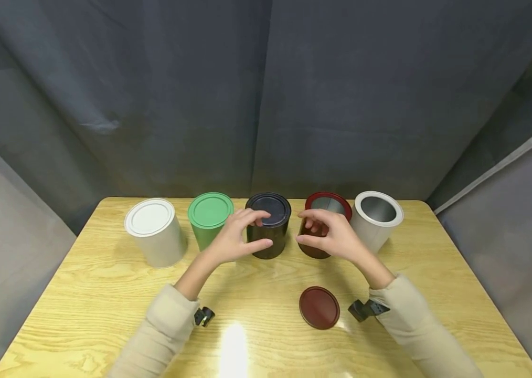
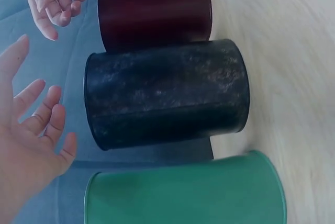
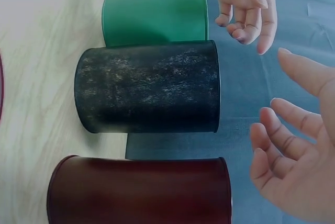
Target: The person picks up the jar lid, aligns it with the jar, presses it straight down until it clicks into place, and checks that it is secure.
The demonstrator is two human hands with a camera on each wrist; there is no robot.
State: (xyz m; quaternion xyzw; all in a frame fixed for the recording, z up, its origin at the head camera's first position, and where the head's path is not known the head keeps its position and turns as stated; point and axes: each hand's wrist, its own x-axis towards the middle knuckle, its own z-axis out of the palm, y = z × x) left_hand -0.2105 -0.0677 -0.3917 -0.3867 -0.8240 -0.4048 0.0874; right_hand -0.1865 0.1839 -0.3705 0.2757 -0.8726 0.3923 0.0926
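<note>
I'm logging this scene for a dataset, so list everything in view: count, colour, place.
White can, lidded: 1, white, far left of the row.
Green can: 1, green, lidded, second from left.
Black can: 1, black, lidded, middle of the row.
Dark red can: 1, open, right of the black one.
White can, open: 1, far right.
Loose lid: 1, dark red, near edge of the table.
Table: 1, light wood.
Curtain: grey, behind.
Left hand: 1, at the black can, not gripping it.
Right hand: 1, before the dark red can, holding nothing.
</note>
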